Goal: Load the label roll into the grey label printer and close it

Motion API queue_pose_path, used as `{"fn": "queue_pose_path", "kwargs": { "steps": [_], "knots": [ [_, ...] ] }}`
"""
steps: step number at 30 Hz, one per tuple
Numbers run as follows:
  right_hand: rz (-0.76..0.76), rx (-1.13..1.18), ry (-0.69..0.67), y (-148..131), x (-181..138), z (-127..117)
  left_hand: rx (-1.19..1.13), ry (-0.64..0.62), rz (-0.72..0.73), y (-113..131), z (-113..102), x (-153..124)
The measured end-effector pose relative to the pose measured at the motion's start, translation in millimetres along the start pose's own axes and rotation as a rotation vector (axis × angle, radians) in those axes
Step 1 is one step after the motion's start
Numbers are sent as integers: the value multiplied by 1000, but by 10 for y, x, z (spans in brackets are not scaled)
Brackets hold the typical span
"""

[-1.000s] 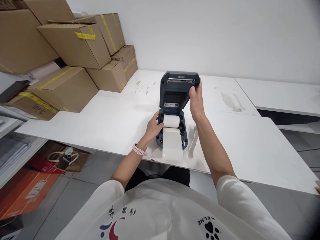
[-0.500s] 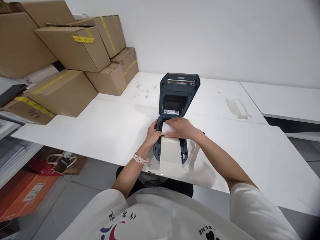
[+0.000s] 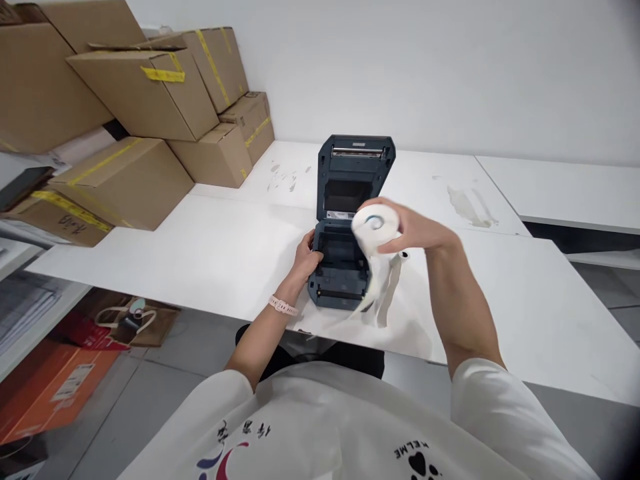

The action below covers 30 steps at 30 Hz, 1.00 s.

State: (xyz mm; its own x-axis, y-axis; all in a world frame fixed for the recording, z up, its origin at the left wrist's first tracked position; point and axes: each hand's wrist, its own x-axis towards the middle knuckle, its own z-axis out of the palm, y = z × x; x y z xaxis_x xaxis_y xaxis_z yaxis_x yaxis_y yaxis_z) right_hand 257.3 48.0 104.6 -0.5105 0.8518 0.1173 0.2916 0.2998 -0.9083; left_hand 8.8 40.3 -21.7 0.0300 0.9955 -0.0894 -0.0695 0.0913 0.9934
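A dark blue-grey label printer (image 3: 343, 270) stands on the white table with its lid (image 3: 354, 175) tipped back and its inner bay exposed. My left hand (image 3: 306, 257) grips the printer's left side wall, thumb over the rim. Raised over the printer's right side, my right hand (image 3: 413, 227) is closed around a white label roll (image 3: 376, 225), its cored end facing up towards me. A loose strip (image 3: 373, 287) of the labels hangs from the roll, blurred by motion, down past the printer's right front corner.
Behind the hanging strip, a pale curled paper strip (image 3: 389, 293) with a small dark-cored end lies right of the printer. Cardboard boxes (image 3: 145, 93) are piled at the left back. The white table (image 3: 240, 267) has a front edge close to my body.
My right hand has lifted the label roll out of the printer bay and moved it up and right. My left hand remains on the printer's side.
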Motion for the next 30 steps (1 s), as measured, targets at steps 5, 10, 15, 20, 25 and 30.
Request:
{"fn": "queue_pose_path", "kwargs": {
  "steps": [5,10,15,20,25,30],
  "knots": [
    [134,119,246,390,-276,-361,19,-17,-21,-12,-2,5],
    [379,-80,256,880,-39,-491,-9,0,-22,-24,6,20],
    [369,14,246,1295,147,-400,-23,16,-21,-20,18,16],
    [289,138,270,1588,125,-287,-13,22,-27,24,25,-15],
    [292,164,250,1567,-20,-409,-11,27,-42,55,30,-35],
    [196,295,244,1553,-635,-506,-30,32,-38,14,38,-21]
  ]
}}
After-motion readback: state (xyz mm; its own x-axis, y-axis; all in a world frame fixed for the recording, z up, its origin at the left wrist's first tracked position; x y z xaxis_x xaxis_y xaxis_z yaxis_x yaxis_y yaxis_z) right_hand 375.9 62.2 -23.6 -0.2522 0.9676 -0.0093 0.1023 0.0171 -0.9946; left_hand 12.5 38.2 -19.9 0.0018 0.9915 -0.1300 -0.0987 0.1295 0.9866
